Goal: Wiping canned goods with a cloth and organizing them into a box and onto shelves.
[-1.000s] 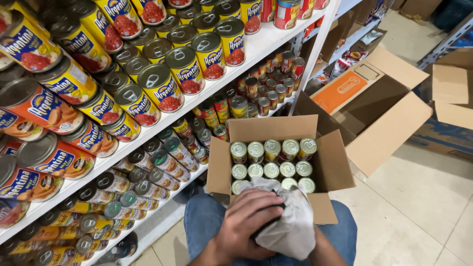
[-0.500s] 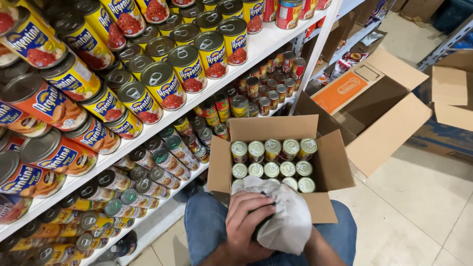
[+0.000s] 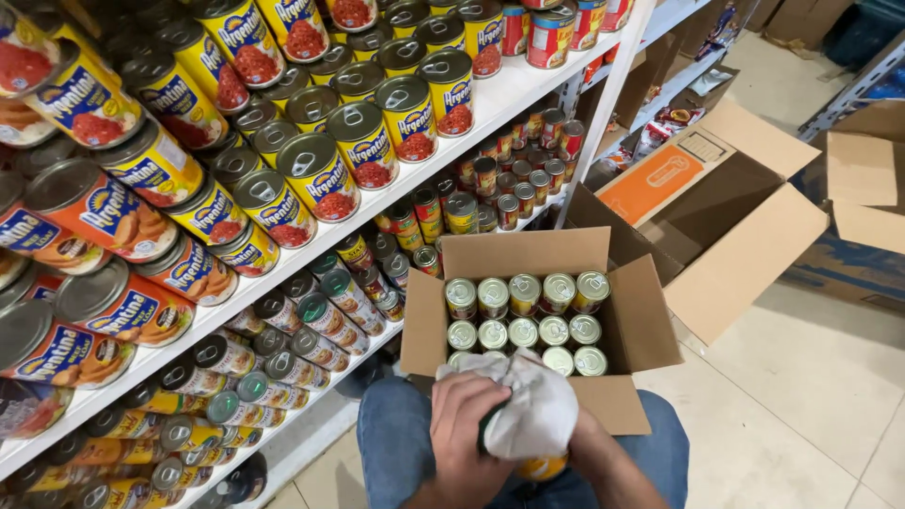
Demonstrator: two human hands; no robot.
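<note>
Shelves (image 3: 528,90) stacked with yellow and orange cans fill the space left of the fingers, and just beyond them an open cardboard box (image 3: 641,325) of small gold-lidded cans rests on the person's lap. The left hand (image 3: 471,424) curls its fingers around a can (image 3: 542,467) wrapped in a white cloth (image 3: 533,410). The right hand (image 3: 603,452) cups it from below, fingers hidden, so this looks like wiping.

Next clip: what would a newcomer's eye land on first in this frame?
Probably the white shelves on the left, packed with yellow-labelled cans. Next, the open cardboard box on the person's lap, filled with rows of small cans. At the bottom, the left hand and right hand hold a can wrapped in a white cloth.
</note>
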